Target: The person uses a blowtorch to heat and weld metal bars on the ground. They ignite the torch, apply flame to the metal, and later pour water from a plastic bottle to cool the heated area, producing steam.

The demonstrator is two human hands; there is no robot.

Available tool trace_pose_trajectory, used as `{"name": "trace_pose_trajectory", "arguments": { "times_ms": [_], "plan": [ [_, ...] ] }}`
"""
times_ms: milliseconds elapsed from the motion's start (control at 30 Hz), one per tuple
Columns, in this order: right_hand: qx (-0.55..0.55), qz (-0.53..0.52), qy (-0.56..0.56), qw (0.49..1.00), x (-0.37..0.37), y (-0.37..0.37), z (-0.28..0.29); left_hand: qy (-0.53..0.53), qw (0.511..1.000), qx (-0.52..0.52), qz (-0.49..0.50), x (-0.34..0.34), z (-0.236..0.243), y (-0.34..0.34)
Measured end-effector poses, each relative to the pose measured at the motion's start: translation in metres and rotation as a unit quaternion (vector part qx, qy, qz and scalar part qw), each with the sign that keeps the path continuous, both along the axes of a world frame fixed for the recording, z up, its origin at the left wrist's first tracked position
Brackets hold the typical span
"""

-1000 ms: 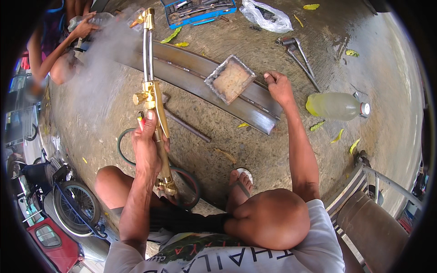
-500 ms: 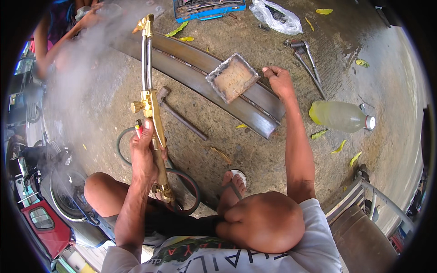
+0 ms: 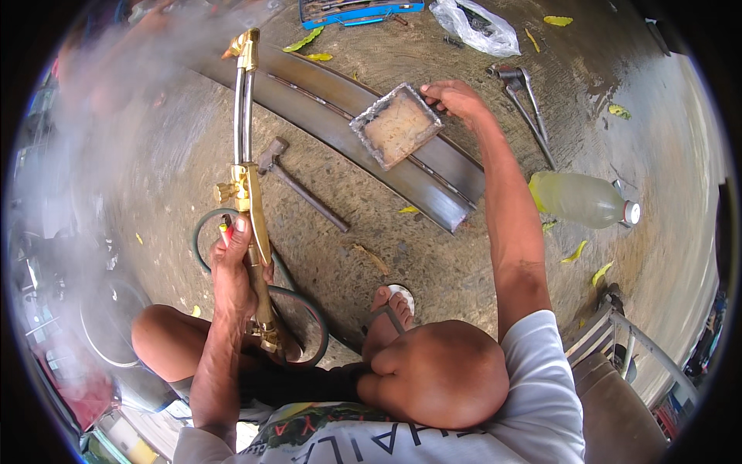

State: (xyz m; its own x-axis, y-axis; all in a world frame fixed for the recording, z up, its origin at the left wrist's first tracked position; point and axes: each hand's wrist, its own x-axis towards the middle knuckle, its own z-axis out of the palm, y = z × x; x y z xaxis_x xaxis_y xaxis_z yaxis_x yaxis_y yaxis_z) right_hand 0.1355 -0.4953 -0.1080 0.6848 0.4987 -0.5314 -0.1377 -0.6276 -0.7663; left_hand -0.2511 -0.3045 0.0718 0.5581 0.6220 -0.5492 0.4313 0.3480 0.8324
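Upright in my left hand [image 3: 234, 267] is a brass cutting torch [image 3: 257, 232], its head pointing away from me. A small lighter [image 3: 226, 230] with a red and yellow body is pinched under the same thumb. My right hand [image 3: 457, 102] reaches far forward, its fingers closed at the upper right corner of a shallow square metal tray [image 3: 396, 127] with a rough, crusted rim. This tray lies across two long flat metal bars [image 3: 371, 158] on the ground. Beside the bars, nearer the torch, lies a hammer [image 3: 305, 193].
Smoke drifts over the left side. A hose [image 3: 309, 309] loops below the torch. To the right are a plastic bottle of yellowish liquid [image 3: 583, 199] and ratchet wrenches [image 3: 527, 112]. A blue tool case [image 3: 359, 15] and plastic bag [image 3: 479, 31] lie at the back.
My right hand has moved forward and left, from beside the tray onto its corner. The left hand with the torch has shifted slightly left. Smoke at the left has thickened.
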Motion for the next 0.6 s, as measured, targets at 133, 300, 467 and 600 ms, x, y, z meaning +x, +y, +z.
{"name": "trace_pose_trajectory", "arguments": {
  "times_ms": [133,300,467,600],
  "plan": [
    [0.011,0.034,0.036,0.999,-0.003,0.004,-0.002,-0.007,1.000,0.002,0.005,-0.006,-0.002,0.003],
    [0.026,0.005,0.082,0.996,0.003,-0.005,-0.030,-0.015,1.000,-0.007,0.021,-0.006,-0.002,0.000],
    [0.064,-0.019,0.040,0.997,-0.013,-0.001,-0.023,-0.009,1.000,-0.003,0.015,-0.011,-0.004,0.002],
    [0.098,-0.066,0.040,0.992,-0.015,-0.006,-0.034,0.000,1.000,-0.002,-0.007,-0.012,-0.007,0.006]
  ]
}}
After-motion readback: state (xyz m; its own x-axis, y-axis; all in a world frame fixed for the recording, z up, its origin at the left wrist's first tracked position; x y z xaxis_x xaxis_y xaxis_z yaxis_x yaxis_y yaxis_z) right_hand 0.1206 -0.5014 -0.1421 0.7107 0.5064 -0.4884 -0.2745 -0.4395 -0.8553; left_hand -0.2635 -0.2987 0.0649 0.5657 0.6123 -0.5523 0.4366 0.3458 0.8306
